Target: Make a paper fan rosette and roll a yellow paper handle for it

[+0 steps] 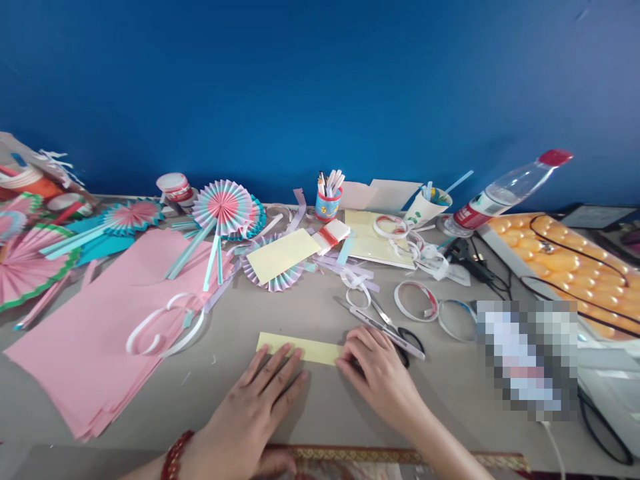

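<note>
A folded strip of pale yellow paper [313, 348] lies flat on the grey table [320, 307] in front of me. My left hand [257, 400] rests palm down with its fingers stretched over the strip's left half, so it is open. My right hand [381, 377] presses its fingertips on the strip's right end, fingers extended and flat. A pair of scissors [387, 328] lies just beyond my right hand, touching neither hand.
A stack of pink paper sheets [95, 333] with a white paper loop lies at left. Pleated paper fans [225, 208], a pen cup [327, 200], tape rings [415, 300], a tipped water bottle [505, 190] and a tray of orange balls [565, 267] crowd the back and right.
</note>
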The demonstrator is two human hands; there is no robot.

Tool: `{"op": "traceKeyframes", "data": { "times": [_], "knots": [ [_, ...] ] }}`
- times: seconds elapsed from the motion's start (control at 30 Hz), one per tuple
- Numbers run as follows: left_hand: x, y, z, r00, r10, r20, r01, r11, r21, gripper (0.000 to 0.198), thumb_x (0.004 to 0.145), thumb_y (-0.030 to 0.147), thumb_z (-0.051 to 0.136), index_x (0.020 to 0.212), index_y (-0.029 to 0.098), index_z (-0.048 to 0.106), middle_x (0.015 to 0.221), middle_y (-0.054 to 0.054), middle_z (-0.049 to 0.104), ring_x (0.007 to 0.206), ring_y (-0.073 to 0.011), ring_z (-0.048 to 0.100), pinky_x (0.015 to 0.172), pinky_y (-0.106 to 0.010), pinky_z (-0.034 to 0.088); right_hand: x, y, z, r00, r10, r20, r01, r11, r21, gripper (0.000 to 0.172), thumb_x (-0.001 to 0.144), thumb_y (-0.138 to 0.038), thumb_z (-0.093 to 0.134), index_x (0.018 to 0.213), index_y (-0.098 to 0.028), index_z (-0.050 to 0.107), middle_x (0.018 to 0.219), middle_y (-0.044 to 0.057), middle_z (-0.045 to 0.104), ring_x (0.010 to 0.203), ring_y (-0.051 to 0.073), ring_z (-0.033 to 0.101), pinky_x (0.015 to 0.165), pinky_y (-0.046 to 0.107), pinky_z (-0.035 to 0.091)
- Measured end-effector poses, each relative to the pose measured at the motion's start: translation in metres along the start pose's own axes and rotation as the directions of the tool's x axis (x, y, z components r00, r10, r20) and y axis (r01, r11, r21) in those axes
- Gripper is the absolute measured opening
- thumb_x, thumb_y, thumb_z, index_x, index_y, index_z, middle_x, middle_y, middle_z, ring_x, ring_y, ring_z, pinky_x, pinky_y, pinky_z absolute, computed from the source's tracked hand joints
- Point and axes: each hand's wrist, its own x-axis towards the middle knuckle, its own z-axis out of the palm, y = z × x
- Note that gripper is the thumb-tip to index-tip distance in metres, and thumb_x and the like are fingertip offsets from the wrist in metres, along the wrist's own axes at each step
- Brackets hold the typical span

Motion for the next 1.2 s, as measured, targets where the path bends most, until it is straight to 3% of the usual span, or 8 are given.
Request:
{"op": "traceKeyframes", "data": {
  "times": [0.37, 0.53, 0.77, 0.93, 1.03, 1.2],
  "knots": [
    [0.0, -0.001, 0.0, 1.0, 0.009, 0.015, -0.009, 1.0, -0.018, 0.091, 0.089, 0.072, 0.04, 0.157, 0.018, 0.011, 0.164, -0.013, 0.012, 0.148, -0.0375, 0.01, 0.117, -0.058, 0.013, -0.004, 0.004, 0.005, 0.999, -0.01, -0.032, 0.012, 0.998, 0.058, 0.014, 0.092, -0.019, 0.057, 0.08, -0.022, 0.051, 0.087, 0.002, 0.056, 0.087, 0.022, 0.054, 0.081, 0.038, 0.043],
    [0.001, -0.002, -0.001, 1.0, 0.016, -0.004, -0.016, 1.0, -0.013, 0.092, 0.088, 0.073, 0.038, 0.157, 0.017, 0.011, 0.163, -0.013, 0.013, 0.148, -0.0375, 0.011, 0.117, -0.058, 0.014, -0.008, 0.007, 0.007, 0.997, -0.051, -0.061, 0.055, 0.997, 0.061, 0.004, 0.094, -0.019, 0.053, 0.096, -0.022, 0.054, 0.096, 0.005, 0.061, 0.093, 0.023, 0.057, 0.087, 0.041, 0.045],
    [0.001, -0.001, 0.0, 1.0, 0.018, -0.006, -0.018, 1.0, 0.018, 0.093, 0.088, 0.075, 0.037, 0.157, 0.017, 0.013, 0.164, -0.013, 0.01, 0.149, -0.0366, 0.006, 0.118, -0.056, 0.006, -0.013, 0.006, 0.01, 0.987, -0.122, -0.105, 0.115, 0.991, -0.071, 0.024, 0.094, -0.015, 0.047, 0.111, -0.023, 0.062, 0.105, 0.007, 0.062, 0.1, 0.024, 0.057, 0.099, 0.046, 0.042],
    [0.002, 0.0, 0.0, 1.0, 0.022, -0.021, -0.021, 0.999, 0.034, 0.093, 0.088, 0.072, 0.041, 0.157, 0.017, 0.012, 0.164, -0.013, 0.011, 0.149, -0.0367, 0.003, 0.118, -0.056, 0.004, -0.008, -0.003, 0.012, 0.956, -0.289, -0.052, 0.273, 0.94, -0.203, 0.048, 0.086, -0.008, 0.053, 0.126, -0.034, 0.061, 0.109, 0.004, 0.065, 0.099, 0.021, 0.056, 0.108, 0.047, 0.032],
    [0.002, 0.0, 0.0, 1.0, 0.012, -0.019, -0.012, 1.0, 0.018, 0.093, 0.088, 0.069, 0.046, 0.157, 0.016, 0.011, 0.163, -0.012, 0.014, 0.149, -0.0365, 0.006, 0.118, -0.056, 0.008, -0.006, -0.008, 0.015, 0.941, -0.338, -0.005, 0.327, 0.913, -0.244, 0.046, 0.086, -0.016, 0.06, 0.127, -0.036, 0.06, 0.113, 0.003, 0.067, 0.098, 0.022, 0.056, 0.106, 0.045, 0.033],
    [0.001, -0.001, 0.001, 1.0, 0.014, -0.027, -0.015, 1.0, -0.021, 0.093, 0.088, 0.068, 0.047, 0.157, 0.018, 0.01, 0.163, -0.011, 0.016, 0.148, -0.0365, 0.012, 0.118, -0.056, 0.013, -0.005, -0.013, 0.018, 0.947, -0.319, 0.034, 0.313, 0.897, -0.311, 0.043, 0.087, -0.021, 0.064, 0.128, -0.033, 0.06, 0.11, 0.004, 0.069, 0.097, 0.023, 0.056, 0.102, 0.045, 0.034]
  ]
}}
